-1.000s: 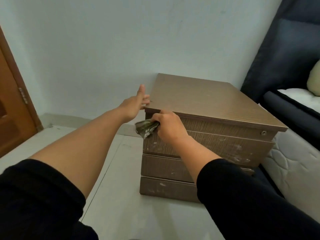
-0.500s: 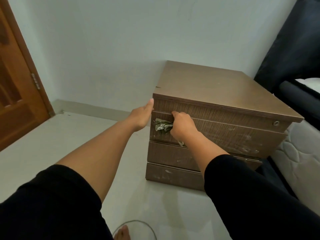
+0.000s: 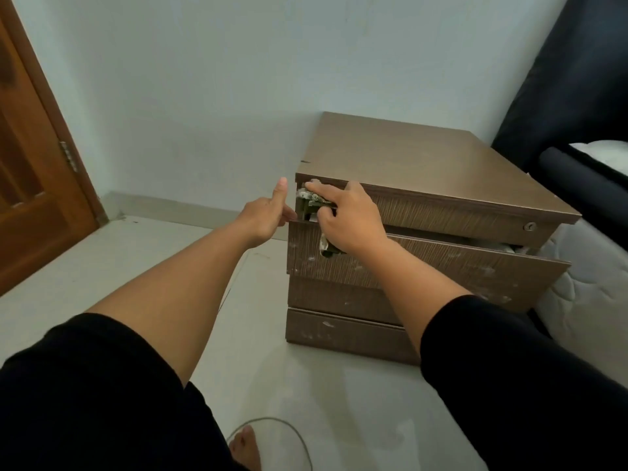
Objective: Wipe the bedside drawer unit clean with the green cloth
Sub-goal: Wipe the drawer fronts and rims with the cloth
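Observation:
The brown bedside drawer unit [image 3: 407, 164] stands on the floor against the wall. Its second drawer [image 3: 441, 263] is pulled out a little, and its front carries white smudges. My right hand [image 3: 350, 222] holds the crumpled green cloth [image 3: 307, 202] against the left end of the top drawer front, just under the top panel; part of the cloth hangs below my palm. My left hand [image 3: 263, 215] is at the unit's left front corner, thumb up, fingers curled on the left top corner of the pulled-out drawer.
A wooden door [image 3: 30, 164] is at the left. The bed's mattress [image 3: 584, 294] and dark headboard [image 3: 577, 79] adjoin the unit on the right. My bare foot [image 3: 244, 450] and a thin cable loop [image 3: 292, 433] are on the pale floor below.
The second drawer has come out a little. My right hand moved the cloth up to the top drawer's left end. My left hand shifted onto the drawer's corner.

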